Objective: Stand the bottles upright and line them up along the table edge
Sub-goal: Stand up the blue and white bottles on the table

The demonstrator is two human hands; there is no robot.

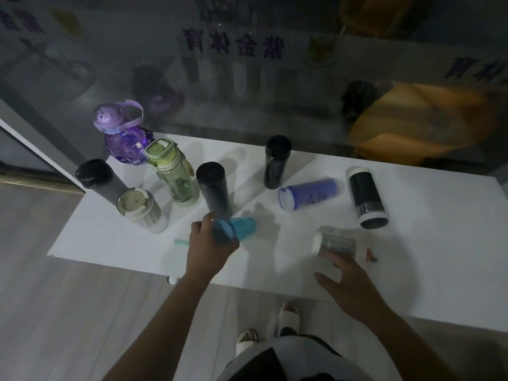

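Observation:
My left hand [204, 247] grips a teal bottle [236, 228] by its blue lid end, held tilted just above the white table [115, 232]. My right hand [347, 281] hovers with fingers spread, fingertips at a clear bottle [335, 242] lying on its side near the front edge. A blue-purple bottle [309, 193] also lies on its side. Upright stand a purple bottle [123, 133], a green one [173, 174], a grey one [101, 180], a beige one [141, 210], two black ones [214, 188] [276, 160] and a black-and-white one [367, 196].
A glass wall [247, 78] with lettering rises right behind the table's far edge. A yellow object [412, 125] shows behind the glass at right. A small red item [371, 255] lies near the clear bottle. My feet [275, 323] stand below the table's front edge.

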